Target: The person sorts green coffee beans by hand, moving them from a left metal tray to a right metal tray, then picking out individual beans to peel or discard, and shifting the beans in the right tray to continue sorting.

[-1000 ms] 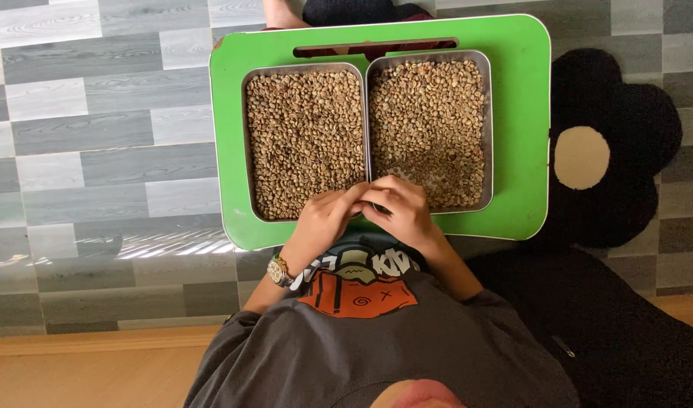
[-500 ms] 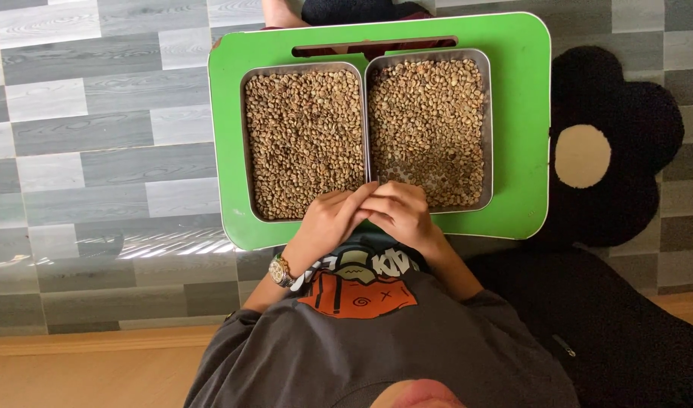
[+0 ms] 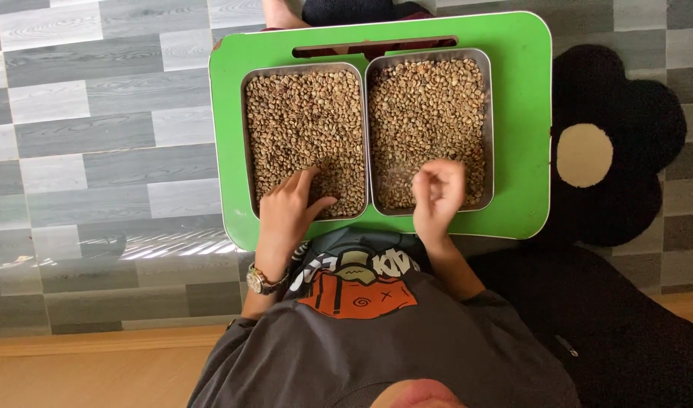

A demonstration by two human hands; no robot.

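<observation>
Left grip (image 3: 286, 208) splayed on beans (image 3: 305, 128), trays (image 3: 365, 113) lengthwise away

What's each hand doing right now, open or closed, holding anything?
Left hand: open, fingers spread on the beans in the left tray.
Right hand: fingers curled over the right tray; contents cannot be told.

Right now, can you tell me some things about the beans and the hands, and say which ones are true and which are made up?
1. Two metal trays sit side by side on the green table. True.
2. The left hand rests in the left tray of beans. True.
3. The right tray is empty. False: it is full of pale beans, with a bare patch near its front.
4. The right hand lies flat on the floor. False: it is over the right tray, fingers curled.
5. A watch is on the left wrist. True.
</observation>
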